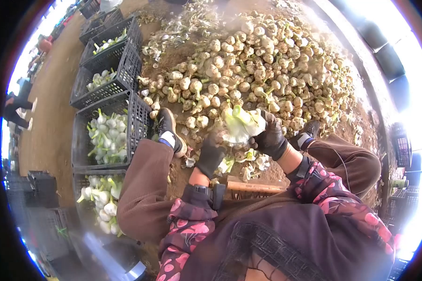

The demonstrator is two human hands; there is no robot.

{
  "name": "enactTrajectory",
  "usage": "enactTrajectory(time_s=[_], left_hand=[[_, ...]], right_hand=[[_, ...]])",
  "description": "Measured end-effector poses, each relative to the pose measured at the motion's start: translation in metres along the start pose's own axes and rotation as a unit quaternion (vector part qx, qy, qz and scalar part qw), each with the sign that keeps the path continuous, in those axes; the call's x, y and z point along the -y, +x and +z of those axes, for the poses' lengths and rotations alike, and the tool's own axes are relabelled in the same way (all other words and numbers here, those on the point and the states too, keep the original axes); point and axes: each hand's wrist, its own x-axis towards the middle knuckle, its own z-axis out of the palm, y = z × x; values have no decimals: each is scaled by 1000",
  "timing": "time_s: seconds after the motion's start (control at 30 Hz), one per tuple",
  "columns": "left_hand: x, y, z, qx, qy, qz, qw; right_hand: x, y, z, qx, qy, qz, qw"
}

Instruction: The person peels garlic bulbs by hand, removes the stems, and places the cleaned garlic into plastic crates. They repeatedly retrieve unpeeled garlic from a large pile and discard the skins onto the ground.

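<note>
Both of my hands wear dark gloves and meet in front of my knees. Between them is a garlic bulb [241,125] with pale green and white outer skin fanned out. My right hand [271,138] is closed on the right side of that skin. My left hand [212,153] is closed at its left edge, its fingertips somewhat blurred. Loose peeled skins [253,165] lie on the ground just below the hands, beside a wooden piece [257,185].
A large heap of unpeeled garlic [276,61] spreads ahead. At left stand black crates [138,122] holding cleaned white bulbs [109,136]. My shoes [166,126] rest at the heap's near edge. Another person [18,110] is at far left.
</note>
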Motion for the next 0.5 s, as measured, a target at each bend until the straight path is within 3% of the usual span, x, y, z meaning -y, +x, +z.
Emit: enactTrajectory(time_s=[0.03, 0.07, 0.1, 0.13, 0.17, 0.23, 0.3, 0.37, 0.4, 0.43, 0.5], left_hand=[[-36, -1, -2, 1, 0, -2, 1000], [-73, -7, -4, 7, -226, -63, 972], [-100, -10, -5, 9, -440, -120, 890], [-100, -6, -5, 38, -371, -78, 924], [-95, -8, -3, 36, -371, -79, 925], [-85, -10, 4, -45, -60, -105, 992], [-85, -13, 10, -94, -122, -53, 987], [-88, -15, 12, -116, 141, 108, 977], [-92, -14, 12, -134, 64, 131, 980], [-91, -14, 10, -131, 64, 130, 981], [-88, -13, 4, -155, -109, -83, 978]], right_hand=[[-3, 0, -6, -6, 5, -14, 1000], [-8, 1, -12, -9, 7, -13, 1000], [-12, 3, -16, -16, 16, 6, 1000], [-17, 5, -21, -22, 23, 24, 999], [-22, 5, -30, 85, 6, 29, 996], [-23, 5, 20, -49, 2, 54, 997], [-37, 9, 0, -43, 24, 44, 998], [-44, 10, 3, -124, -58, 1, 991], [-45, 8, 1, -127, -55, 1, 990], [-44, 6, -1, -60, -29, 16, 998], [-39, 5, 2, 77, 20, 47, 996]])
